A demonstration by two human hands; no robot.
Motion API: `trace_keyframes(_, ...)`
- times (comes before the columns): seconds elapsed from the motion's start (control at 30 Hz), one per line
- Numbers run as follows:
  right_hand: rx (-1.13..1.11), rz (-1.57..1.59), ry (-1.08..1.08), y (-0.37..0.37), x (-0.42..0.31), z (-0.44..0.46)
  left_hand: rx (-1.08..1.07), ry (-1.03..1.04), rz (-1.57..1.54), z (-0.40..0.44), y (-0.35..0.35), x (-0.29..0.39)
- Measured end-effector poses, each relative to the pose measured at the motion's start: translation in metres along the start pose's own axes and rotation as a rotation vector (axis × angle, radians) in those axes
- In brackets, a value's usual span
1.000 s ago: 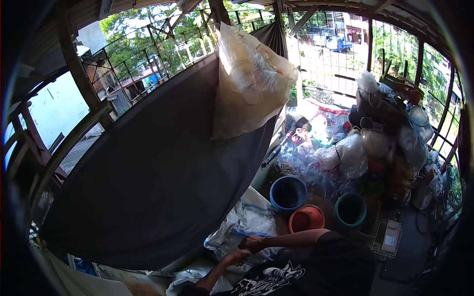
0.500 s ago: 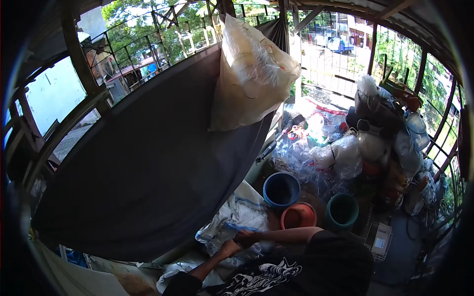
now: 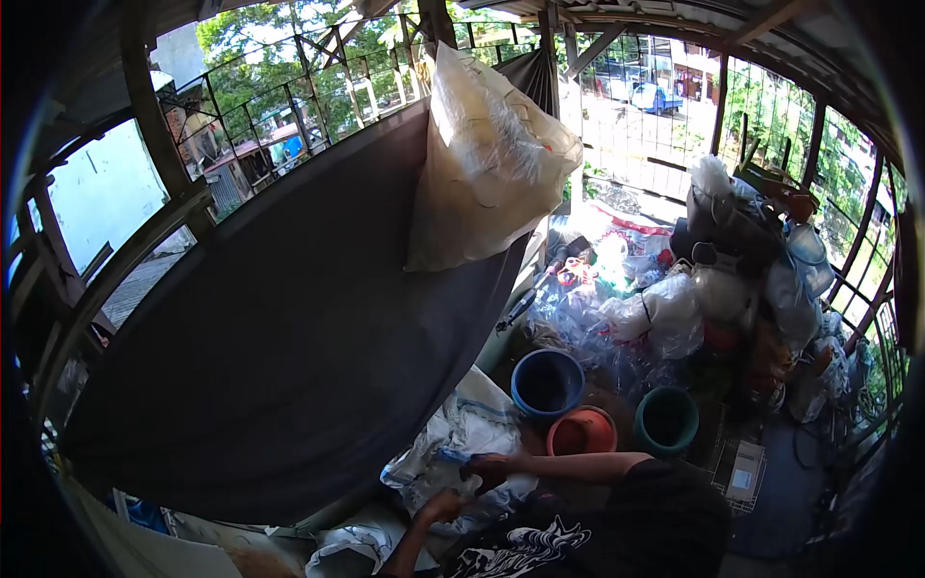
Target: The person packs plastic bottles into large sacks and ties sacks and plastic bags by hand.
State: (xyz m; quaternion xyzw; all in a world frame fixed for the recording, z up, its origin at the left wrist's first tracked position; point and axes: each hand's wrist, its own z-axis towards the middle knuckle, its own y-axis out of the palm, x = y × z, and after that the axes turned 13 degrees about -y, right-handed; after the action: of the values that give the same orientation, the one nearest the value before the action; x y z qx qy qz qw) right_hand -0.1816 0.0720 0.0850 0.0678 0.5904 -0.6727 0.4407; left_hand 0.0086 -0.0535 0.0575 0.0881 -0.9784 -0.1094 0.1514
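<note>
A crumpled white woven sack [image 3: 479, 416] with blue stripes lies low in front of me, beside the dark cloth. My left hand [image 3: 443, 506] is closed over its lower part, and a pale, whitish bit shows at the fingers. My right hand [image 3: 490, 469] is just above and to the right, in shadow over the sack, with its fingers curled. What is pinched in either hand is too small and dark to make out.
A large dark cloth [image 3: 260, 337] stretches across the left, with a full translucent bag [image 3: 491, 164] at its upper edge. Blue [image 3: 547, 382], orange [image 3: 582, 431] and green [image 3: 667, 422] buckets stand right of the sack. Bagged plastic [image 3: 665, 308] is heaped behind them.
My hands have moved apart: the left has shifted down and slightly left, while the right stays over the sack and has shifted slightly right. The view has tilted a little.
</note>
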Motion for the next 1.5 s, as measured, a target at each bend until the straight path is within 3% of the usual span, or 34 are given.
trace_keyframes(0.07, -0.2, 0.191, 0.068, 0.008, 0.009, -0.004, 0.707, 0.49, 0.984, -0.023, 0.022, -0.006)
trace_keyframes(0.2, -0.34, 0.169, 0.171, 0.022, 0.018, -0.006, 0.86, 0.456, 1.075, -0.056, 0.061, 0.011)
trace_keyframes(0.27, -0.376, 0.154, 0.202, 0.03, 0.023, -0.005, 0.993, 0.777, 1.131, -0.056, 0.07, 0.013)
trace_keyframes(0.67, -0.653, 0.081, 0.397, 0.078, 0.005, -0.025, 0.724, 0.409, 1.212, -0.02, 0.066, 0.018)
trace_keyframes(0.87, -0.423, -0.02, 0.537, 0.078, 0.003, -0.034, 0.608, 0.296, 1.08, 0.038, 0.036, 0.025)
trace_keyframes(0.93, -0.193, -0.063, 0.468, 0.078, -0.001, -0.043, 0.568, 0.224, 1.013, 0.053, 0.028, 0.026)
trace_keyframes(1.0, -0.176, -0.08, 0.445, 0.092, 0.008, -0.045, 0.401, 0.044, 0.757, 0.062, 0.025, 0.026)
trace_keyframes(1.13, -0.159, -0.148, 0.411, 0.095, 0.013, -0.049, 0.302, 0.044, 0.737, 0.087, 0.015, 0.019)
trace_keyframes(1.23, -0.228, -0.132, 0.452, 0.087, 0.016, -0.052, 0.399, 0.192, 0.851, 0.087, 0.028, 0.013)
trace_keyframes(1.3, -0.274, -0.128, 0.48, 0.081, 0.012, -0.05, 0.897, 0.432, 1.039, 0.066, 0.05, 0.002)
trace_keyframes(1.33, -0.325, -0.126, 0.503, 0.075, 0.009, -0.048, 0.9, 0.433, 1.042, 0.058, 0.05, 0.003)
trace_keyframes(1.4, -0.352, -0.026, 0.124, 0.142, 0.086, -0.073, 1.211, 0.936, 1.199, 0.045, 0.053, -0.006)
trace_keyframes(1.43, -0.364, 0.028, -0.062, 0.174, 0.123, -0.086, 1.207, 0.929, 1.198, 0.035, 0.055, -0.01)
trace_keyframes(1.5, -0.334, 0.145, -0.245, 0.127, 0.072, -0.071, 1.314, 1.232, 1.258, 0.018, 0.05, -0.009)
